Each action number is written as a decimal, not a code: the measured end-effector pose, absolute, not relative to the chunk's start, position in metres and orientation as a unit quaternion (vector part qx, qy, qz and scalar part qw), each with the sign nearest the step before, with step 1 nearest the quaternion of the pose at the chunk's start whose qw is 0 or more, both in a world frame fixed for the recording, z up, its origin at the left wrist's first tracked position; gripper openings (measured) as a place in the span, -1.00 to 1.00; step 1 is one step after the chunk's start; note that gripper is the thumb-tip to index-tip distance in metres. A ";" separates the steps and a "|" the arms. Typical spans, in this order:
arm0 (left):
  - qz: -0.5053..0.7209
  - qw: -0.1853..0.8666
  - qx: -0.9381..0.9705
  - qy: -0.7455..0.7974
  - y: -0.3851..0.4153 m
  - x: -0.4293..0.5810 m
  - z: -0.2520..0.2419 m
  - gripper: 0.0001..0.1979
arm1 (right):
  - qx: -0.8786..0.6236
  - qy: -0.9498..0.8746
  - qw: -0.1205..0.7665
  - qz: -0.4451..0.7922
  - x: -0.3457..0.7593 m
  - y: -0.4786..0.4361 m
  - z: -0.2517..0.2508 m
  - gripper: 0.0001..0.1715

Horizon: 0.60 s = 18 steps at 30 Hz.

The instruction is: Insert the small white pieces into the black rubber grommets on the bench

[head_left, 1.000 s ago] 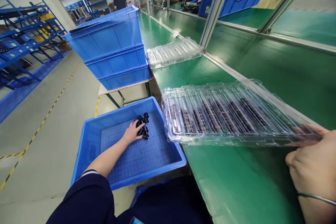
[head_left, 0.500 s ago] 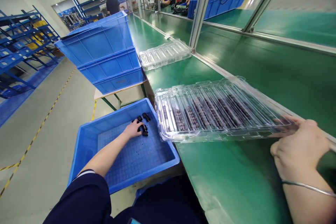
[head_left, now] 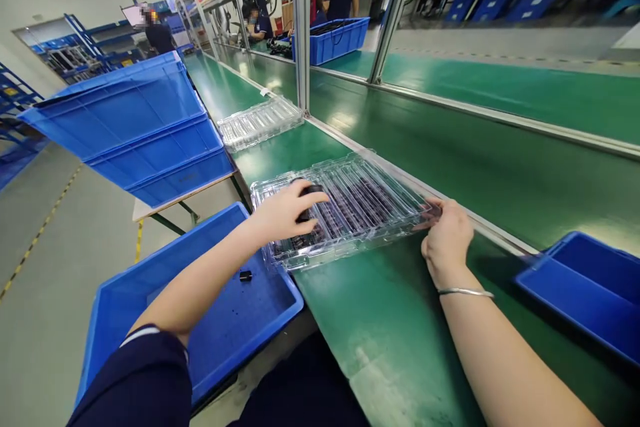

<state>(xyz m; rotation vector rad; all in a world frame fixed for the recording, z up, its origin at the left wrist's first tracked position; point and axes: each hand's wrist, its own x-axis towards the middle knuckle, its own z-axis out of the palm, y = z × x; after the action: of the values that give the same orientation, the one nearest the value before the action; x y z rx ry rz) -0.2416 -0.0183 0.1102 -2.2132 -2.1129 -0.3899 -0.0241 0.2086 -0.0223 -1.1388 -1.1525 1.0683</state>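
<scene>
Left grip: the left hand is clenching its curled fingers around small black cylindrical parts, knuckles facing up.
Parts: they are showing only as a dark patch under the fingertips, over the near left part of the clear moulded plastic tray; whether they are touching it cannot be told.
Right grip: the right hand is grasping the tray's near right corner, its fingers closing over the rim.
Wrist: a thin silver bangle is circling the right wrist.
Tray: it is lying on the green conveyor table, between the two hands, with rows of dark pieces sitting in its long grooves.
Low bin: a shallow blue plastic bin is sitting below the table's left edge, under the left forearm, with a single loose black part lying on its floor.
Right side: a second blue plastic bin is standing on the table, well apart from the right hand.
Farther along: a stack of empty clear trays is resting near the foot of an upright aluminium post.
Left of the table: three stacked blue crates are standing beside it.
Background: other people are working at the far end of the line.
</scene>
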 end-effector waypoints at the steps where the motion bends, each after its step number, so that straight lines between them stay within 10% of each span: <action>1: -0.075 0.016 -0.730 -0.679 0.002 -0.236 0.105 -0.52 | -0.478 -0.487 0.567 0.461 -0.024 0.208 -0.022 -0.52; 5: 0.017 -0.007 -0.746 -0.665 0.032 -0.229 0.096 -0.43 | -0.466 -0.475 0.573 0.478 -0.024 0.207 -0.020 -0.54; 11: -0.208 0.076 -0.572 -0.790 -0.066 -0.291 0.098 -0.59 | -0.444 -0.445 0.597 0.498 -0.024 0.210 -0.022 -0.63; 15: -0.182 0.091 -0.388 -0.899 -0.162 -0.323 0.024 -0.55 | -0.432 -0.443 0.608 0.497 -0.026 0.210 -0.023 -0.65; 18: -0.127 0.029 -0.364 -0.922 -0.211 -0.313 -0.053 -0.15 | -0.432 -0.443 0.611 0.495 -0.027 0.207 -0.019 -0.65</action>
<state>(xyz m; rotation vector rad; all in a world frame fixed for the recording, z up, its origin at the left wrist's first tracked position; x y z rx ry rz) -0.3135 -0.2112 -0.0534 -1.1221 -2.8446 -0.3929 -0.0273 0.2068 -0.0191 -0.9970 -1.0214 1.1416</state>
